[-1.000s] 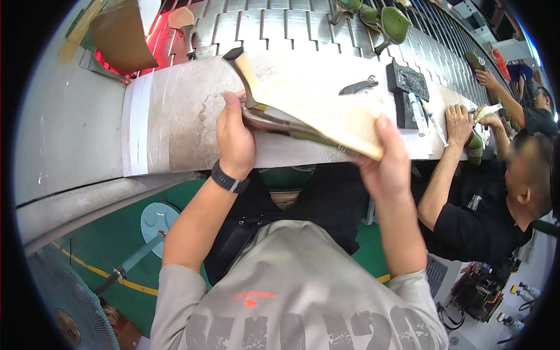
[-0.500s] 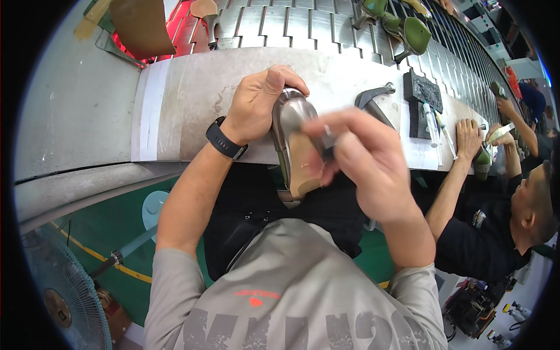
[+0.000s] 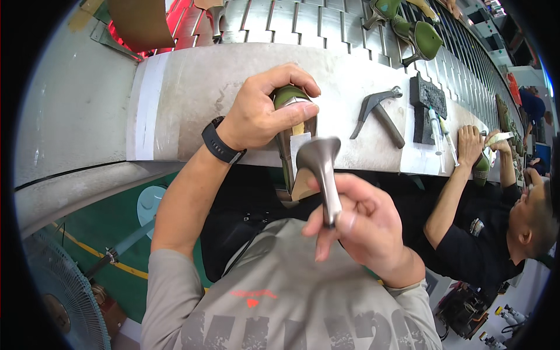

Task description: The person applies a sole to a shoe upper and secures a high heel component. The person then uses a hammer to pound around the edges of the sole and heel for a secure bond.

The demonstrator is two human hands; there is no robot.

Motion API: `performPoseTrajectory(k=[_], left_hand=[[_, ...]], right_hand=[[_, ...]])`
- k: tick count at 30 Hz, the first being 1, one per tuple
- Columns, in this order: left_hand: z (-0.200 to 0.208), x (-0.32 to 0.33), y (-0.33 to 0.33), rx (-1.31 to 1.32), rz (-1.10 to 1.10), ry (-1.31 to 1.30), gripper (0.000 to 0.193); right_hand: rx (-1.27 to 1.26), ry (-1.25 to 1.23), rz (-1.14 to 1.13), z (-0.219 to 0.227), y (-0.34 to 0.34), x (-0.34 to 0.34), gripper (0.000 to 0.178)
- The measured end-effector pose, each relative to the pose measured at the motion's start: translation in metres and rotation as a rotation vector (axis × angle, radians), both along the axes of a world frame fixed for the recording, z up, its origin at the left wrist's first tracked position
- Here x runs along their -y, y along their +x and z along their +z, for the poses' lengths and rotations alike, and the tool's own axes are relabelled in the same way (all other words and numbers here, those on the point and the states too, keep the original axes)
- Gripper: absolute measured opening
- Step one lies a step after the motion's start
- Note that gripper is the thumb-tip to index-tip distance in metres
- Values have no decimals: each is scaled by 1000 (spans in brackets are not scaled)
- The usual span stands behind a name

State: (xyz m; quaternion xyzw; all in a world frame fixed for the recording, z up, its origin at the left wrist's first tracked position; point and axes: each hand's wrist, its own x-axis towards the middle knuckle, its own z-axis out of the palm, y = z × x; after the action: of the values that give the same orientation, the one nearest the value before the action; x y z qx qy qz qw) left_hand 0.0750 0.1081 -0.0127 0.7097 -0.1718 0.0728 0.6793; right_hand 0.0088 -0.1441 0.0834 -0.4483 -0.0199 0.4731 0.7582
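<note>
My left hand (image 3: 265, 111) grips a green shoe (image 3: 291, 140) by its heel end, sole side up, with a tan insole board and a white patch showing. My right hand (image 3: 359, 224) holds a grey metallic high heel (image 3: 321, 169) by its thin stem, the wide seat end pointing up beside the shoe's sole. A black watch sits on my left wrist. Both hands are in front of the grey workbench (image 3: 192, 93), above my lap.
On the bench lie a metal pincer tool (image 3: 379, 114), a black block (image 3: 429, 102) and pens. Green shoes (image 3: 417, 32) ride the slatted conveyor behind. A co-worker (image 3: 496, 216) in black works at the right. A fan (image 3: 64, 291) stands lower left.
The flat sheet I held up a second ago is gone. My hands came down to my lap; my right hand moved lower and now holds the heel clear of the shoe.
</note>
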Motion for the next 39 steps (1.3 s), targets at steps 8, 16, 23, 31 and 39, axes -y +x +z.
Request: performPoseTrajectory(k=[8,16,23,31,39], left_hand=[[-21,7,8,92,29,-167,92],[-18,6,8,139,53,-56,97],[-21,9,8,168,56,-86,91],[-20,8,11,220,38,-57,78],[-18,3,15,124,-26,44,94]], right_hand=[[18,-80,-75,-10,18,-37,51],[-18,-56,-81,-15,21,-40,49],[-30,-59,-86,-17,22,-40,49],[-69,-10,-89,-22,28,-43,34],[34,-133,-26,-18,34,-46,42]])
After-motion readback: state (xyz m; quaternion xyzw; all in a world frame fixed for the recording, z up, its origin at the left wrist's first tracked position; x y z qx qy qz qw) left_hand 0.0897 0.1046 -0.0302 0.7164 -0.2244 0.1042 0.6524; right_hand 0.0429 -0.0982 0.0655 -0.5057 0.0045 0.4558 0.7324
